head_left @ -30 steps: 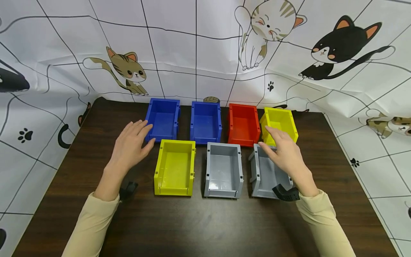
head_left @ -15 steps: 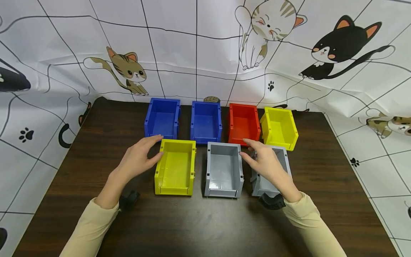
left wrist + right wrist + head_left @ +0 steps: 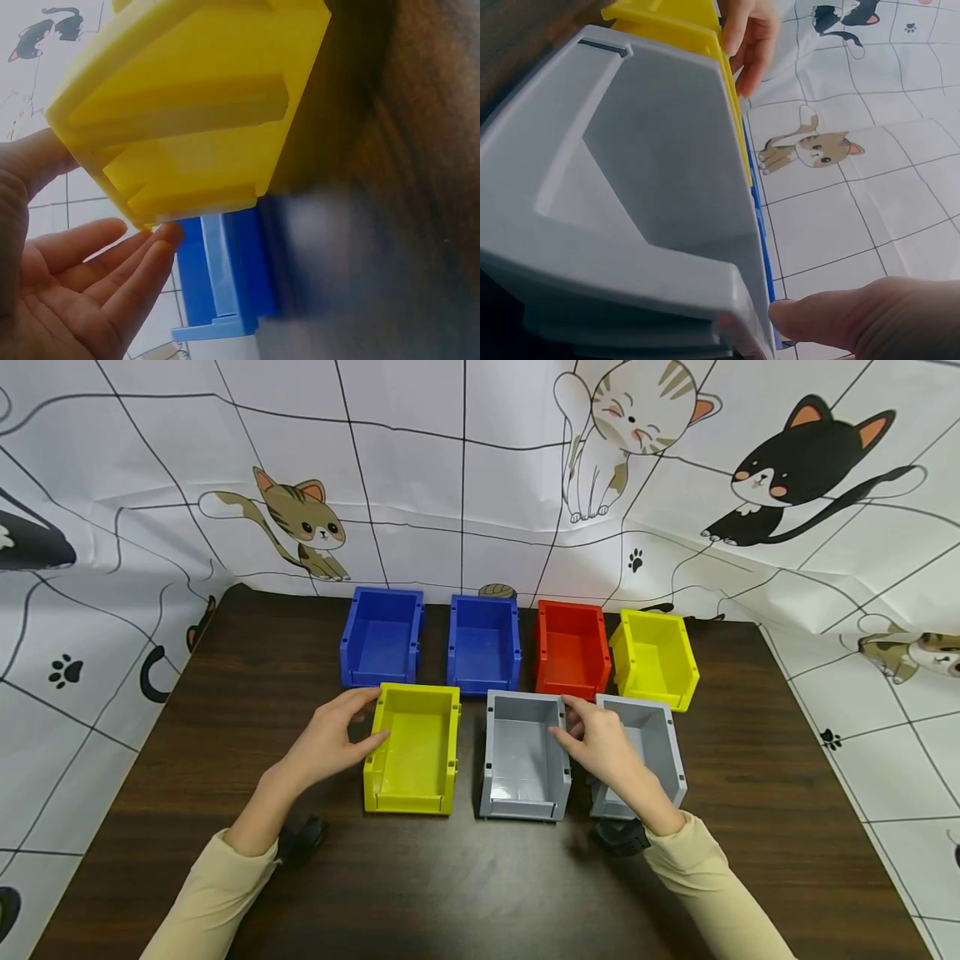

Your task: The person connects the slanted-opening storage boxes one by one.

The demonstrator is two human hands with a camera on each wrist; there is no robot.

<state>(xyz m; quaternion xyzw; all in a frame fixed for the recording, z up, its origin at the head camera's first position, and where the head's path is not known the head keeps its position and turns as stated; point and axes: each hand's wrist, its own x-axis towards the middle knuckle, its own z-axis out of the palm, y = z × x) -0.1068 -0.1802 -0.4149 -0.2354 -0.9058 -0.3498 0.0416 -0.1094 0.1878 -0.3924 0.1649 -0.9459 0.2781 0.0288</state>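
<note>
In the head view my left hand (image 3: 322, 739) holds the back left part of the larger yellow bin (image 3: 408, 803), thumb over its side rim. From the left wrist, the fingers (image 3: 142, 274) meet the outer edge of this yellow bin (image 3: 202, 105) and the thumb goes behind its wall. My right hand (image 3: 606, 745) has the middle grey bin (image 3: 521, 810) by its right rim, the thumb inside and the other fingers outside. The right wrist view shows the right thumb (image 3: 840, 319) at the rim of the grey bin (image 3: 667, 142); the other fingers are hidden there.
A second grey bin (image 3: 645, 718) stands beneath the right forearm. Behind is a row of two blue bins (image 3: 382, 647) (image 3: 483, 647), a red bin (image 3: 573, 652) and a smaller yellow bin (image 3: 656, 660). A cat-print cloth (image 3: 420, 460) hangs behind the dark wooden table (image 3: 450, 893).
My right hand has moved left from over the right grey bin to the middle grey bin's rim. My left hand has come down and right from near the blue bin to the yellow bin.
</note>
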